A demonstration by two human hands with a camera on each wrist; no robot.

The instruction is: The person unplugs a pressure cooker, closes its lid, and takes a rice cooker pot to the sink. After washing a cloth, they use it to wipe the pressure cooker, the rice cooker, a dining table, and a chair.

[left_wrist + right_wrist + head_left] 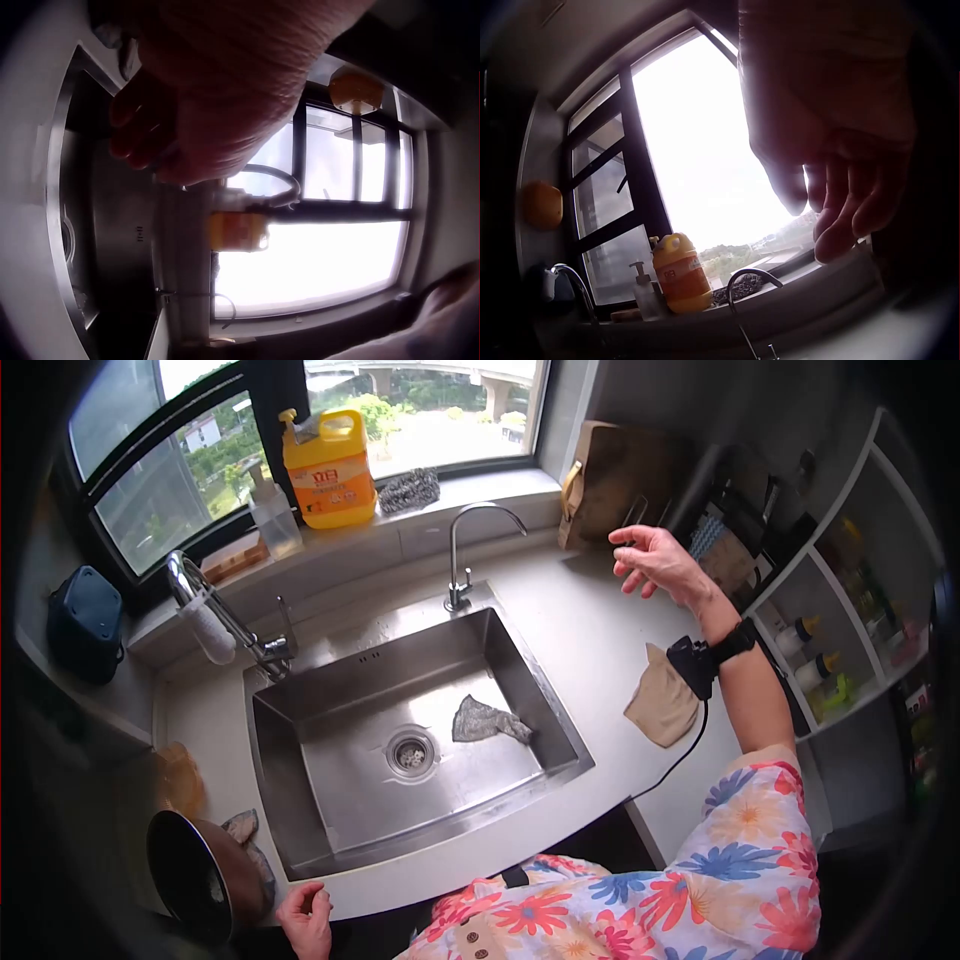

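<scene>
The brown pot (234, 875) sits at the lower left of the head view, near the left hand (305, 922), whose fingers bend loosely with nothing seen in them. The right hand (660, 565), upper right, hangs relaxed and holds nothing visible. The pot looks stiff, smooth and moderately heavy; with no handle showing, opposite sides of its rim seem the surest hold.

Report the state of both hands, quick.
Left hand: open, fingers loosely curled, nothing seen in it.
Right hand: open, fingers loosely bent, holding nothing.
</scene>
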